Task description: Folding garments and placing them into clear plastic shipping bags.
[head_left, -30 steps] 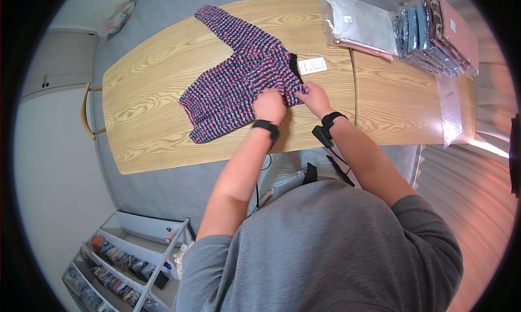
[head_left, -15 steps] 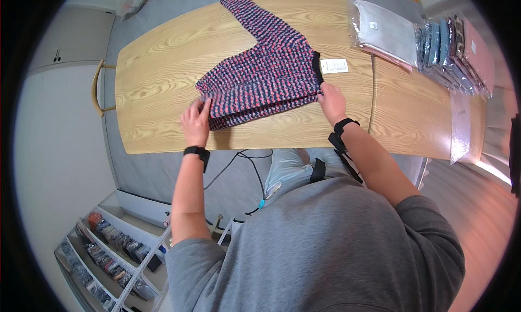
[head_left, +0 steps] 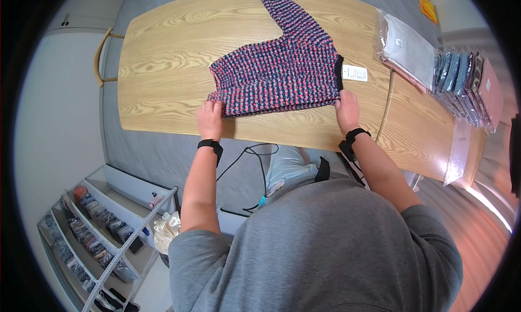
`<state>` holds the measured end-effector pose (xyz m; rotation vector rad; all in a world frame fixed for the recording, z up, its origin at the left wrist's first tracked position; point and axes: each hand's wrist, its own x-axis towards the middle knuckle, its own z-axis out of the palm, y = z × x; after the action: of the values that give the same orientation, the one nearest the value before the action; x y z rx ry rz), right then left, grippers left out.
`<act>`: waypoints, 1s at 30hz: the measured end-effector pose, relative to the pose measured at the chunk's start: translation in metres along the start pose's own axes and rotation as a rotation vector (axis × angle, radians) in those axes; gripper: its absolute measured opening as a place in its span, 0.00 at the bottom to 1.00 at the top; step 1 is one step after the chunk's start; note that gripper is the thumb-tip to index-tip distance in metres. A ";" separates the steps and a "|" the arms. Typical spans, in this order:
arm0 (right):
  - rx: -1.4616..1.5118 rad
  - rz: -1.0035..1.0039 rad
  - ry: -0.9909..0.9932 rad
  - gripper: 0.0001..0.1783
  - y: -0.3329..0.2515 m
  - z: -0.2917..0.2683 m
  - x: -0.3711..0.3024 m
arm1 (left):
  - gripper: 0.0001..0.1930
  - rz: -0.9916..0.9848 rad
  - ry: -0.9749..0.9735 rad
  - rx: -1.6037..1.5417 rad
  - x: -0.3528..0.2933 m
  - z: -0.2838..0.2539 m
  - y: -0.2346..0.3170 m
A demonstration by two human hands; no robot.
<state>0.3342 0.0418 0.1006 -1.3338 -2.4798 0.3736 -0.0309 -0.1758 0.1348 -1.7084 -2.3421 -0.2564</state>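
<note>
Grey cloth is seen nearest, in the shirt [head_left: 317,241] worn at six o'clock of the view. At eight o'clock, packaged items are held in rows by a pale shelving unit [head_left: 115,260]. Black straps are worn on both wrists, and a dark cable [head_left: 264,171] is looped below the table's near edge. By the left hand [head_left: 210,119], the knitted garment's near hem corner is pinched between thumb and curled fingers, at the garment's eight o'clock. By the right hand [head_left: 348,110], the near end of the black neckband [head_left: 340,76] is pinched, at its four o'clock; the fingertips are partly hidden. The pink, navy and white knitted garment [head_left: 279,70] is laid flat on the wooden table [head_left: 168,68], at twelve o'clock of the view, its near side formed into a straight, layered edge. A white tag [head_left: 355,73] is set beside the neckband, at the garment's three o'clock, and one sleeve is stretched away toward its twelve. At two o'clock of the view, a pale folded garment [head_left: 410,49] is bagged in clear plastic, with a row of bagged garments [head_left: 467,84] placed just beside it. At ten, a curved wooden chair back [head_left: 99,59] is seen beyond the table's left end.
</note>
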 end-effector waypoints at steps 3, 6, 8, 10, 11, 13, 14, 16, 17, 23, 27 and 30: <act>0.000 -0.020 0.045 0.11 0.001 0.004 0.002 | 0.11 0.119 -0.240 0.048 -0.013 0.013 0.005; 0.049 0.021 0.060 0.12 0.005 0.006 -0.001 | 0.13 0.040 -0.205 -0.024 -0.015 0.013 0.015; 0.129 0.059 0.053 0.13 0.009 0.004 -0.002 | 0.14 0.017 -0.229 -0.084 -0.013 0.008 0.018; 0.213 0.101 0.050 0.14 0.011 0.001 -0.005 | 0.15 -0.009 -0.251 -0.162 -0.010 0.003 0.021; 0.282 0.154 0.070 0.15 0.006 -0.003 -0.005 | 0.15 -0.013 -0.248 -0.157 -0.012 0.000 0.017; 0.291 0.129 0.165 0.18 -0.013 -0.016 0.001 | 0.15 -0.094 -0.242 -0.279 -0.018 -0.002 0.009; 0.288 0.130 0.168 0.18 -0.026 -0.023 0.011 | 0.15 -0.091 -0.240 -0.282 -0.014 -0.003 0.014; 0.283 -0.095 0.258 0.17 -0.055 -0.031 0.030 | 0.13 -0.045 0.049 -0.315 -0.001 -0.008 0.035; 0.259 -0.157 0.193 0.17 -0.075 -0.033 0.041 | 0.14 -0.034 0.035 -0.402 0.007 -0.010 0.045; -0.081 -0.333 0.021 0.24 -0.107 -0.003 0.051 | 0.27 0.086 -0.148 -0.119 0.031 0.004 0.074; -0.178 -0.237 -0.041 0.28 -0.082 0.011 0.034 | 0.32 0.010 -0.261 -0.027 0.012 0.024 0.048; -0.195 -0.218 -0.073 0.29 -0.071 0.017 0.035 | 0.33 -0.006 -0.303 0.023 0.011 0.034 0.052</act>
<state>0.2549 0.0319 0.1156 -1.1182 -2.7477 0.1349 0.0127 -0.1401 0.1054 -1.8401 -2.5459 0.0323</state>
